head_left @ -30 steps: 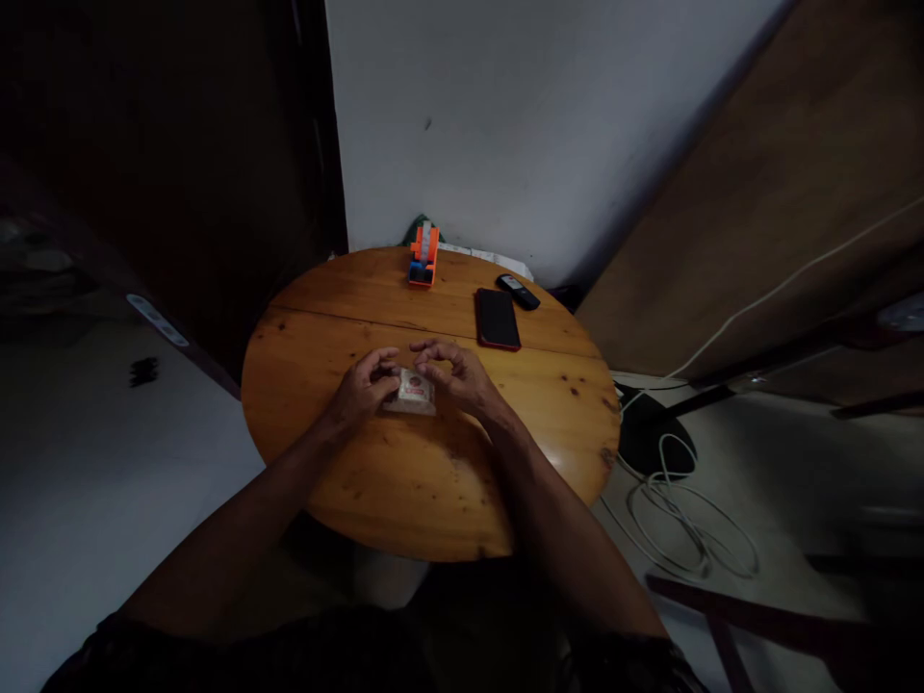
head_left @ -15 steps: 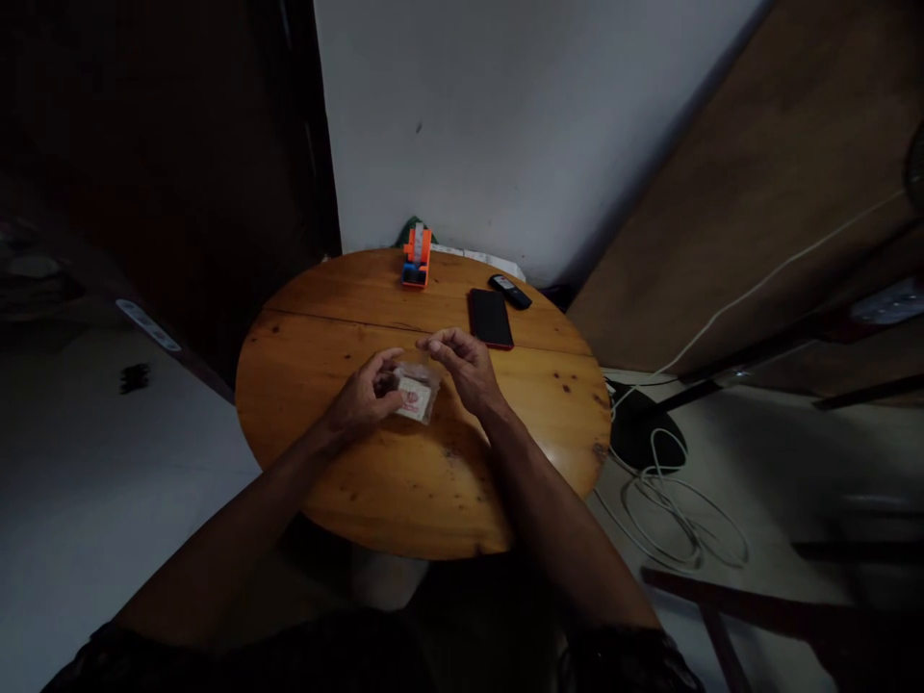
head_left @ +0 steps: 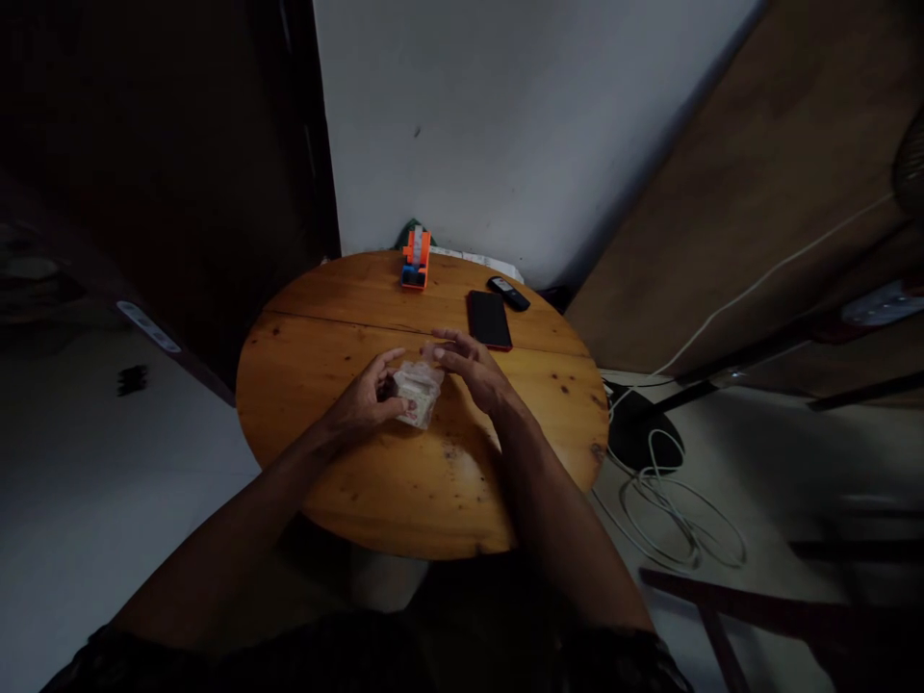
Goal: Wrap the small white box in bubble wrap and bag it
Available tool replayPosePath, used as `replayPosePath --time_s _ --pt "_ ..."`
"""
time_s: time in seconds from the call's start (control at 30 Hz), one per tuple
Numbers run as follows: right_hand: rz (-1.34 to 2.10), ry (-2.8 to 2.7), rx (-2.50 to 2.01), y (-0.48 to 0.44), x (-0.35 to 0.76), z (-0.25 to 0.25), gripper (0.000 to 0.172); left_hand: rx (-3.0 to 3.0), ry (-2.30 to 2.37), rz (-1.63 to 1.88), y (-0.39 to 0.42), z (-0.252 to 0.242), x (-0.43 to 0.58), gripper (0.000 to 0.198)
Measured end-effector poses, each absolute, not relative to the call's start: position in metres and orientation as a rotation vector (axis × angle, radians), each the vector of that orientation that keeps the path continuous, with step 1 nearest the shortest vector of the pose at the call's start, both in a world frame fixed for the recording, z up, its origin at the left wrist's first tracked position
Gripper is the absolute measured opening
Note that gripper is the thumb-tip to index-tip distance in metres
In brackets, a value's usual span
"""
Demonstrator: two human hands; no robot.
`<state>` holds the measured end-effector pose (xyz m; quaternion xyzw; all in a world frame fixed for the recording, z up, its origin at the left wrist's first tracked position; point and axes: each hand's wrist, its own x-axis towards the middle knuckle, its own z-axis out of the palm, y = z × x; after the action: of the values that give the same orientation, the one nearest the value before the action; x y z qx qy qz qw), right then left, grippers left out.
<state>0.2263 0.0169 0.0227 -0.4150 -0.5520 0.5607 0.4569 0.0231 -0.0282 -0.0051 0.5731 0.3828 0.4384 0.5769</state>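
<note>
My left hand [head_left: 375,390] is closed around the left side of a small clear plastic bag [head_left: 423,375], with the thumb lying across its front. Inside the bag sits a pale, squarish pack [head_left: 413,409] with reddish print, partly covered by the thumb. My right hand [head_left: 469,366] is at the bag's upper right edge. Its thumb and lower fingers pinch the plastic there, while the index finger stretches out above. Both hands are over the middle of a round wooden table [head_left: 346,481].
An orange tape dispenser [head_left: 417,258] stands at the table's far edge. Right of it lie a black tablet-like device with a red edge [head_left: 489,320] and a dark handset [head_left: 508,293]. White cable [head_left: 671,500] coils on the floor at right. A wall [head_left: 505,125] rises behind.
My right hand has come down slightly toward the bag, and its index finger has straightened. The bag's plastic looks more crumpled, and my left thumb reaches further across the pack.
</note>
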Motion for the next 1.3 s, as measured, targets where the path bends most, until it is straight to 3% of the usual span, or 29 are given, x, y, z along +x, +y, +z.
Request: replayPosePath --time_s 0.17,0.47,0.93,1.1,1.3 --pt "1.506 -1.350 -1.046 0.016 0.225 0.021 0.057 1.343 0.891 1.065 -0.028 -0.005 0.024 0.091" --pt "1.337 -1.291 -0.943 0.023 0.212 0.006 0.037 1.461 0.844 1.121 -0.025 -0.016 0.026 0.091" --pt "1.070 -1.249 -1.010 0.027 0.216 0.006 0.034 1.586 0.844 1.075 -0.029 -0.015 0.028 0.104" --pt "1.051 -1.193 -1.048 0.031 0.222 0.003 0.039 1.591 0.834 0.985 -0.029 -0.012 0.023 0.097" --pt "1.145 -1.167 -1.037 0.032 0.225 0.007 0.040 1.466 0.849 0.866 -0.031 0.001 0.017 0.077"
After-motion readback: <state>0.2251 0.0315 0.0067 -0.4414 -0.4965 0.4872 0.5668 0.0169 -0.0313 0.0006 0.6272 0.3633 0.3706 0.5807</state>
